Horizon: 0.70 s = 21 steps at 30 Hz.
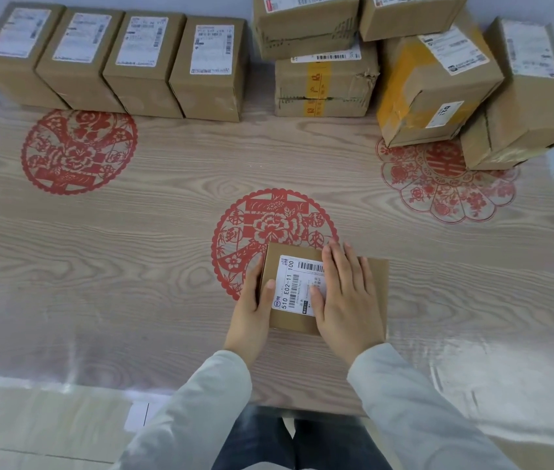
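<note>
- Pressing flat on the lid, the right hand [345, 293] lies with straight fingers over the small brown cardboard box [374, 276], covering part of its white printed shipping label [290, 286].
- The left hand [252, 308] grips the box's left side, fingers against the wall and thumb hooked onto the top.
- The box rests on the pale wood-grain table [133, 252], toward the middle of the near edge, overlapping a round red paper-cut decoration [269, 222].
- Four upright brown cardboard parcels [112, 66] stand in a row along the far edge, reaching toward the far left corner.
- A loose pile of taped brown cartons [414, 83] fills the far right corner.
</note>
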Motion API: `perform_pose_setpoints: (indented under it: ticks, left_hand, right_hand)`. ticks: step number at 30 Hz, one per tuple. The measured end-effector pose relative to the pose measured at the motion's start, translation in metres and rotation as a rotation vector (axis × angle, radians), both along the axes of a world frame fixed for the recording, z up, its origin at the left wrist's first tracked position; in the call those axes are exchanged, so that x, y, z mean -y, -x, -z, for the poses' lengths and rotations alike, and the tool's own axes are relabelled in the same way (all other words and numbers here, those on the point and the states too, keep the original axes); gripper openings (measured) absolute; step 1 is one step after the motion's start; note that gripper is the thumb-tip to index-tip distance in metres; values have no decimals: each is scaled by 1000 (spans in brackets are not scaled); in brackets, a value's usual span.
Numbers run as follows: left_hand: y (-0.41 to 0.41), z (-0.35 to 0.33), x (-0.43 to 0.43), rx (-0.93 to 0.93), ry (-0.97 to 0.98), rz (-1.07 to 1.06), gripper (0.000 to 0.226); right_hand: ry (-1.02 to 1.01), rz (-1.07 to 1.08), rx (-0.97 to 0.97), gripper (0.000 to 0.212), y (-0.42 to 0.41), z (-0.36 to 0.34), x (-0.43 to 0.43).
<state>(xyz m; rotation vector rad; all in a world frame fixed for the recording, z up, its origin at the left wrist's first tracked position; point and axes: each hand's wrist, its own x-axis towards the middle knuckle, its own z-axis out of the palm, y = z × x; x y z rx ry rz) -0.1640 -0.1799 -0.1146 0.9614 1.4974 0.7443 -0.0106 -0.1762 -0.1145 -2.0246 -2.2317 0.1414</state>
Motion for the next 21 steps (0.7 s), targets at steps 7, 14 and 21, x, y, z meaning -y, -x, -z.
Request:
perform_pose_setpoints:
  ticks: [7,14,21]
  left_hand:
    - [-1,0,1,11,-3,-22,46]
    - [-1,0,1,19,-1,-26,45]
    - [1,-11,2,21,13,-2,44]
  right_hand:
    - [-3,7,-4,58,1,0,0]
    - [-3,12,-20,57,2,-1,-1]
    - [104,-29,-74,60,-1,-9,-2]
